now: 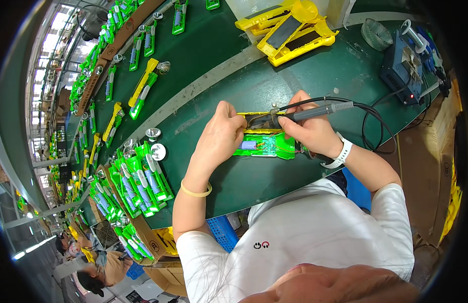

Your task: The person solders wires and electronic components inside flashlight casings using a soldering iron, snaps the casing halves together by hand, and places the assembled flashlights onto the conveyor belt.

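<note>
Yellow casing half (264, 132) is between the two hands over the green workbench (198, 194), just beyond a green casing half (285, 147). The right hand (314, 129) is closed around a soldering iron (309, 113), pointing its front end into the yellow casing half. The left hand (219, 132) is at the left end; I cannot tell what its fingers pinch. The step appears to be soldering; the next move calls for steady aim.

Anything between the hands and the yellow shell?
Left hand: nothing visible; it's at the left end of the yellow shell. Right hand: the soldering iron it holds, reaching over the shell from the right.
</note>
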The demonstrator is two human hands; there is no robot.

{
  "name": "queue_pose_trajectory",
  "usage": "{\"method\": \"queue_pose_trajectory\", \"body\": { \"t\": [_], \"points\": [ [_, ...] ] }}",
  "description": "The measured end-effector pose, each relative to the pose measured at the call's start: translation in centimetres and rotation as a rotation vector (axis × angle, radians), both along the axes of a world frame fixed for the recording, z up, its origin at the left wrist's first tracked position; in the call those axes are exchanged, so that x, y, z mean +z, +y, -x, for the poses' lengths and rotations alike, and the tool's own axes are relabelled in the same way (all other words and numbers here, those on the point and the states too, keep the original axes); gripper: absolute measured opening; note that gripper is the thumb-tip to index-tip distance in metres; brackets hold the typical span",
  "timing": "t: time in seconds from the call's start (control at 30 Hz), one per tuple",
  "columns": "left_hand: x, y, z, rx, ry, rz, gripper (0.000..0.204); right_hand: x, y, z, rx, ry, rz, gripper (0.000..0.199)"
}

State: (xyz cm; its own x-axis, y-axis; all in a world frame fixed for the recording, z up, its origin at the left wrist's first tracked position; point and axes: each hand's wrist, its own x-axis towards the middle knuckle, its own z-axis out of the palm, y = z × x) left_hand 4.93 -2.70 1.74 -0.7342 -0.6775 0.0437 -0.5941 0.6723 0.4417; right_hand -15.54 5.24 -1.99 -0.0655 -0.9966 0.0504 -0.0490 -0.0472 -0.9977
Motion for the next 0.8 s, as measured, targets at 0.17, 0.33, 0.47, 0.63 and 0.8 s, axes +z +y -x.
{"method": "queue_pose_trajectory", "body": {
  "t": [0.17,0.33,0.47,0.63,0.8],
  "points": [
    [0.5,0.1,0.3,-0.001,-0.019,-0.010,0.011,0.7,-0.1,-0.3,-0.023,-0.057,-0.058,0.025],
    [0.6,0.0,0.6,0.004,-0.043,0.012,0.010,1.4,0.3,0.8,-0.017,-0.160,-0.051,0.024],
    [0.3,-0.1,0.6,-0.015,-0.014,0.020,0.010,2.4,0.2,3.8,-0.219,-0.253,0.106,0.021],
    [0.5,0.3,0.3,0.004,-0.044,0.012,0.011,4.0,-4.8,11.2,-0.338,-0.332,0.301,0.028],
    [0.4,0.5,0.2,0.013,-0.046,-0.007,0.011,3.1,-10.5,14.0,-0.301,-0.052,0.329,0.034]
  ]
}}
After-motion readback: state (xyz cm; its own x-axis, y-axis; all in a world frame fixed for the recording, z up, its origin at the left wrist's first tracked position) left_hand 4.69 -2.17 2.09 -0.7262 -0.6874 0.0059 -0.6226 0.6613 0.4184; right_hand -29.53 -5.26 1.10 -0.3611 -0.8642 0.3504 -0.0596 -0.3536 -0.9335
